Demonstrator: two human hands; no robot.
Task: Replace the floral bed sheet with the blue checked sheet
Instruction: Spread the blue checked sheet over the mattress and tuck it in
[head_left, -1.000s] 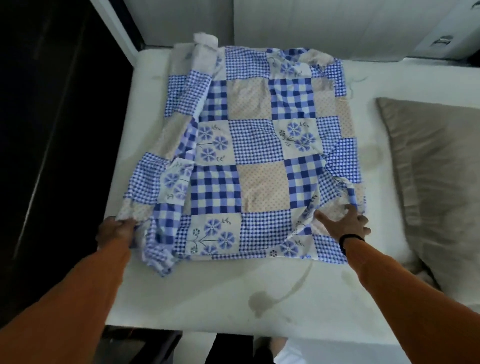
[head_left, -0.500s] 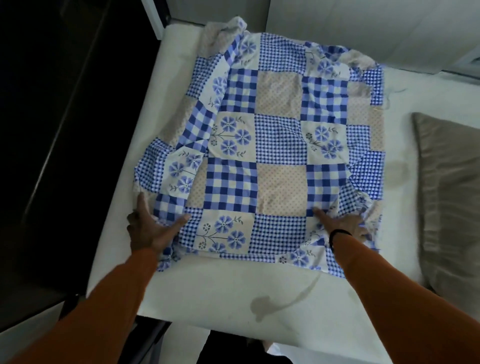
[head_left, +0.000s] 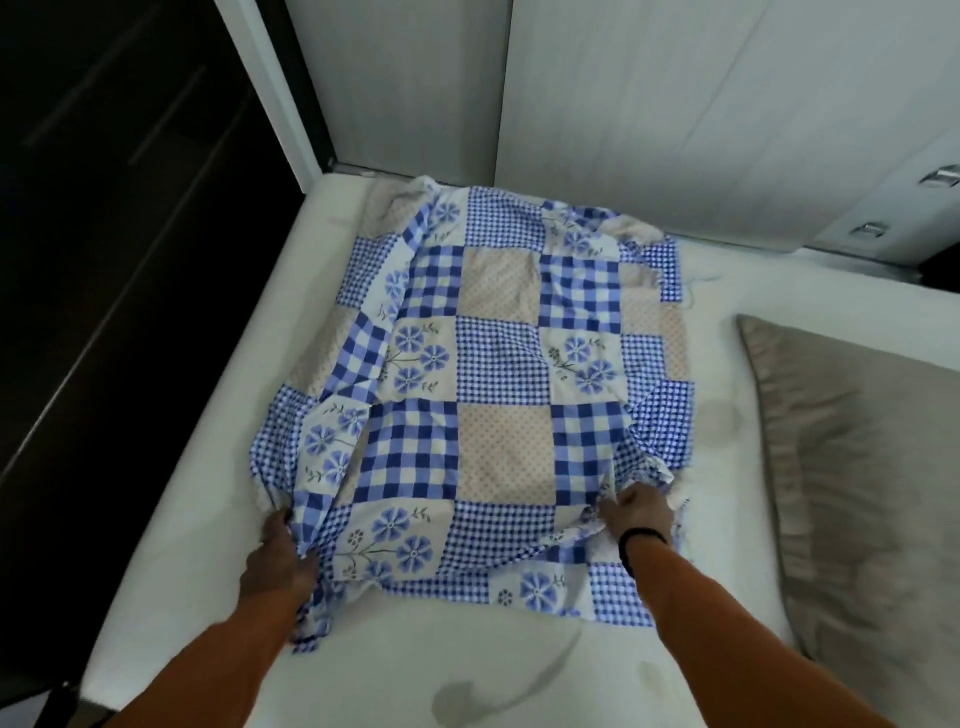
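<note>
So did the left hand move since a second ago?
Yes. The left hand slid rightward, away from the mattress edge, and now grips the blue checked sheet at its near-left corner.

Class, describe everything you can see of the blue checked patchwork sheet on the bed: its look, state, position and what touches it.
The blue checked patchwork sheet looks like thin cotton, printed in squares of large and small blue checks, beige dotted panels and blue flowers. It lies folded and rumpled, not spread out, on the bare white mattress, left of the grey-brown pillow. Its left side is turned over in a fold. The left hand grips its near left corner; the right hand pinches its near right edge.
</note>
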